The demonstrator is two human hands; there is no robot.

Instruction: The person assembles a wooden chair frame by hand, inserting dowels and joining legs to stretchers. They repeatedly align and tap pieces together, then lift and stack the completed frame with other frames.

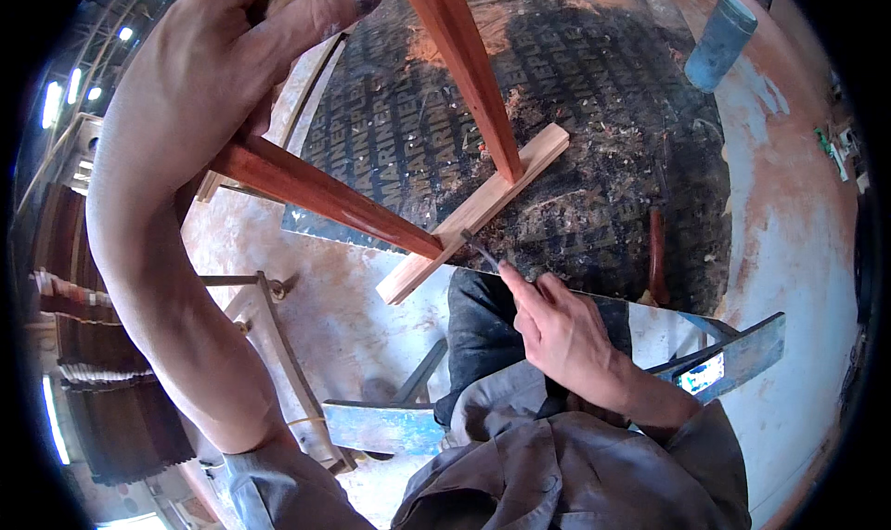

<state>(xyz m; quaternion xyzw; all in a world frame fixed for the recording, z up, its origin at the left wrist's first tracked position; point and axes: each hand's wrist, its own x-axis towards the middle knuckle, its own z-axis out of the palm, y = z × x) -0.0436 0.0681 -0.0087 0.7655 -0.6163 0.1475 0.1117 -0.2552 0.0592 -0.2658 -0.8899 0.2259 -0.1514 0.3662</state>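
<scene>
The pale wooden bar (475, 211) slants from lower left to upper right, joining two red legs (320, 194). The right hand (566, 335) pinches a thin tool (480, 250) against it; the left hand (223, 66) clasps the frame at upper left, above a dark board (594, 112).

Grey rolled-up sleeves, dark trousers, bare forearms

Wooden frame (371, 205): on the board (575, 159) ahead of me, my left hand (232, 57) at its upper left end. Crosspiece (478, 210): across both rails. My right hand (566, 330): below it, thin tool (481, 250) touching crosspiece. Cylinder (719, 43): far right, beyond board.
</scene>
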